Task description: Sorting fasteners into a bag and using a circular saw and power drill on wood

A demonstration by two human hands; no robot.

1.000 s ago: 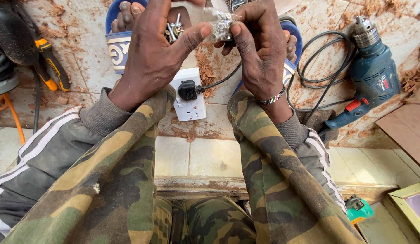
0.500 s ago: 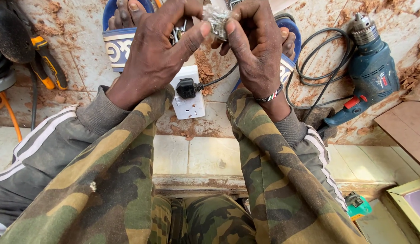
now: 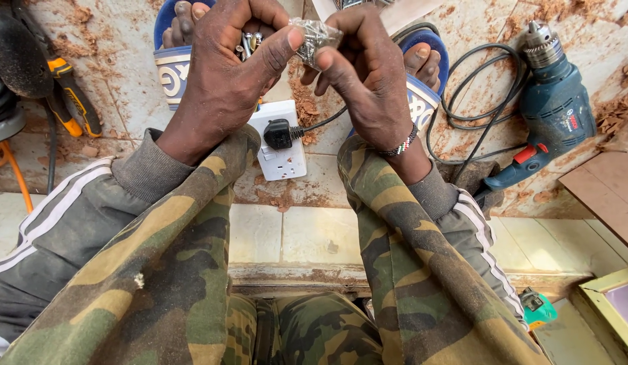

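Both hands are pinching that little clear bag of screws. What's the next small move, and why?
Probably ease the bag's mouth open with the right hand while the left hand steadies it. The small clear bag of screws is pinched between both thumbs, and it looks bunched shut. The left hand already holds a few loose metal pieces, so it seems less free to pull anything out.

Crinkly glossy clear-plastic bag (image 3: 315, 37) of metal screws; matt blue plastic drill (image 3: 556, 111); dusty, rough tiled floor (image 3: 314, 233).
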